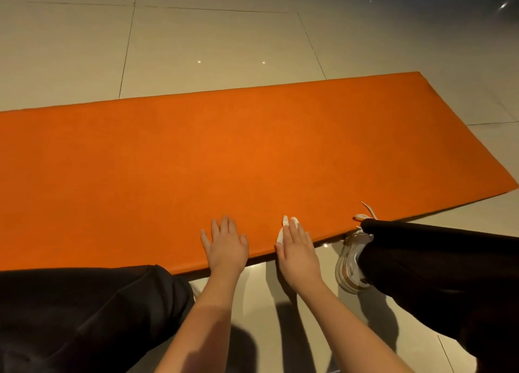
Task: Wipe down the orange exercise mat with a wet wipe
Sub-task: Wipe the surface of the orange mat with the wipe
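From the head camera we look down on the orange exercise mat. It lies flat on the pale tiled floor, running across the frame from the left edge to its short end at the upper right. The mat's near long edge passes just in front of us, and both our hands meet it there.

Our left hand is palm down on the mat close to that edge, fingers straight and slightly spread, holding nothing. Just to its right, our right hand is palm down too, fingers straight and close together, pressing the white wet wipe flat onto the mat. Most of the wipe is hidden under the hand. We see only white bits showing past 2 fingertips and along the thumb side. The heel of that hand sits back over the mat's edge, above the floor. Both forearms are bare and come up from the bottom of the frame.

At lower left, the left trouser leg, black, covers part of the mat's near edge. At right is the right trouser leg, also black, ending in a pale shoe on the floor right at the mat's edge. A white shoelace lies on the orange surface.
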A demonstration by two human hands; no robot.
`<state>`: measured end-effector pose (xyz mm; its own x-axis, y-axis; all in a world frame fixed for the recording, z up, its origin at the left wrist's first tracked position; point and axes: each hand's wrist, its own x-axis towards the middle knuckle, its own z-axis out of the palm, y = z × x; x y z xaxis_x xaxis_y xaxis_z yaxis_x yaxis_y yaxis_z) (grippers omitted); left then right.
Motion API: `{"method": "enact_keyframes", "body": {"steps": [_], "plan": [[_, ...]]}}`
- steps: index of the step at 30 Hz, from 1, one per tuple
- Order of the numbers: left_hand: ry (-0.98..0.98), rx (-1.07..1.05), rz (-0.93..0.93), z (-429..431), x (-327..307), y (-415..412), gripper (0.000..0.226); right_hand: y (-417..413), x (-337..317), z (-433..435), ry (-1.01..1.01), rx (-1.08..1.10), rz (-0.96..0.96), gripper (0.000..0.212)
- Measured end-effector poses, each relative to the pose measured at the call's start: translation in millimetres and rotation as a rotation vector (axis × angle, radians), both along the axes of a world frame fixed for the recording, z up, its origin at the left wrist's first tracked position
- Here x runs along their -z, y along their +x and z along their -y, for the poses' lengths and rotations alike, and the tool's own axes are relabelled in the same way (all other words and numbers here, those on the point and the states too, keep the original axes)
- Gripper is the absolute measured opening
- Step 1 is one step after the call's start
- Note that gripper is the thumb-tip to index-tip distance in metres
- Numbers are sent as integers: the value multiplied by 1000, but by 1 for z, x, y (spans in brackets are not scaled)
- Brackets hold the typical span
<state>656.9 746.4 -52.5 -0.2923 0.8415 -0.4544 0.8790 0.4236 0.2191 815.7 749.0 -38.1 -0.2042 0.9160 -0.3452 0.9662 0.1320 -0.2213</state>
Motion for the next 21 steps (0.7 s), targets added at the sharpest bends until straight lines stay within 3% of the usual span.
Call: {"method": "enact_keyframes", "body": {"steps": [10,13,16,21], "plan": [[24,-111,-78,-20,14,23,59,14,19,4,32,-3,-170,62],[5,-120,-79,-30,16,24,59,18,19,-16,66,105,-179,48],[-7,-126,-78,-41,20,25,61,3,19,-24,14,167,-189,54],[-51,-125,-110,-47,22,28,61,-14,21,-18,-60,-35,-213,57]]}}
